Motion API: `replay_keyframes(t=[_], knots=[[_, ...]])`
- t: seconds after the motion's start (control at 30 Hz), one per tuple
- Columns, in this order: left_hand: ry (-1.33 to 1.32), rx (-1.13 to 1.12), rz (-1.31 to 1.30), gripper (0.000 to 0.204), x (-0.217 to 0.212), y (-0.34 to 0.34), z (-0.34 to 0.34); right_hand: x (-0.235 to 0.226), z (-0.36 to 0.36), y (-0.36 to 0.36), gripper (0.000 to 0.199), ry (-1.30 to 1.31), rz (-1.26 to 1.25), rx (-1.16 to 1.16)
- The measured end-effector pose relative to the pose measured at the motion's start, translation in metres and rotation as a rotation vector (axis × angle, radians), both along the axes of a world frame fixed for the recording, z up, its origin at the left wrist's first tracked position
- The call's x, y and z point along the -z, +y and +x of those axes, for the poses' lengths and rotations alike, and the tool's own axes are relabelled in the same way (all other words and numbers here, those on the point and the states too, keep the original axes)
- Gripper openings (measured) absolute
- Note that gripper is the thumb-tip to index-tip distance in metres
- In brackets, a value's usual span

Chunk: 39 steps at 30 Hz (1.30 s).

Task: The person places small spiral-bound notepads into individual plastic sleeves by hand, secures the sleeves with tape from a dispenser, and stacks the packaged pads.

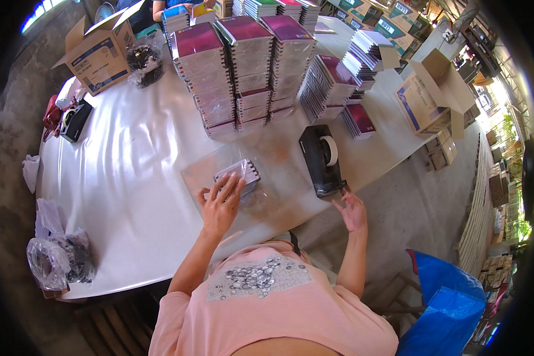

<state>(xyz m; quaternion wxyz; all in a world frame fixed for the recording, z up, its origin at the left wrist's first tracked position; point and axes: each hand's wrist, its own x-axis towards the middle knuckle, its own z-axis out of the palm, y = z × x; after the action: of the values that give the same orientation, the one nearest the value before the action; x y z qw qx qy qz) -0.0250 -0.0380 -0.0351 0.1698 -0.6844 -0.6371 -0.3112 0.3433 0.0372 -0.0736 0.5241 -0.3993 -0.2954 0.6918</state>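
Note:
A small stack of spiral-bound notebooks (243, 172) lies on the table in front of me, on or inside clear plastic film (199, 172). My left hand (221, 204) rests on its near edge with the fingers spread. To the right stands a black tape dispenser (315, 160) with a roll of tape (330, 150) in it. At the dispenser's near end is my right hand (353, 212), thumb and fingers apart, fingertips touching or very close to the cutting edge. Whether a strip of tape is at those fingertips is too small to tell.
Tall stacks of wrapped purple-covered notebooks (243, 65) rise beyond the dispenser. Open cardboard boxes stand at the left (101, 59) and right (424, 98). Bundled plastic-wrapped coils (59, 261) sit at the table's left edge. Another person's hands (202, 10) show at the far side.

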Motion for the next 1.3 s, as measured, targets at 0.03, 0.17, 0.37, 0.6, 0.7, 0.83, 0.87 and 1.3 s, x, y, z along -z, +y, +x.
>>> replay_keyframes(t=[0.03,0.17,0.37,0.6,0.7,0.83,0.87,1.3], knots=[[-0.022,-0.001,-0.001,0.036,-0.002,-0.001,0.0,0.001,-0.003,-0.005,0.01,-0.048,0.082,-0.012],[-0.046,0.022,0.017,0.034,0.0,0.001,0.0,0.0,-0.008,-0.017,0.011,-0.815,0.149,0.002],[-0.128,0.03,0.033,0.045,0.004,0.0,-0.001,-0.063,-0.048,-0.022,0.009,-1.821,0.719,0.413],[-0.299,0.112,0.124,0.062,0.021,0.005,-0.006,-0.09,-0.2,-0.029,0.022,-0.508,0.307,-0.146],[-0.297,0.081,0.072,0.06,0.017,0.001,-0.006,-0.09,-0.237,-0.031,0.028,-0.378,0.131,-0.294],[-0.336,0.098,0.118,0.053,0.017,0.003,-0.006,-0.068,-0.254,-0.026,0.033,-0.383,0.041,-0.281],[-0.342,0.093,0.118,0.053,0.014,0.002,-0.007,-0.061,-0.255,-0.024,0.036,-0.395,-0.004,-0.26],[-0.193,0.079,-0.388,0.06,-0.052,0.013,-0.006,0.032,-0.234,-0.02,0.028,-0.781,0.567,-0.041]])
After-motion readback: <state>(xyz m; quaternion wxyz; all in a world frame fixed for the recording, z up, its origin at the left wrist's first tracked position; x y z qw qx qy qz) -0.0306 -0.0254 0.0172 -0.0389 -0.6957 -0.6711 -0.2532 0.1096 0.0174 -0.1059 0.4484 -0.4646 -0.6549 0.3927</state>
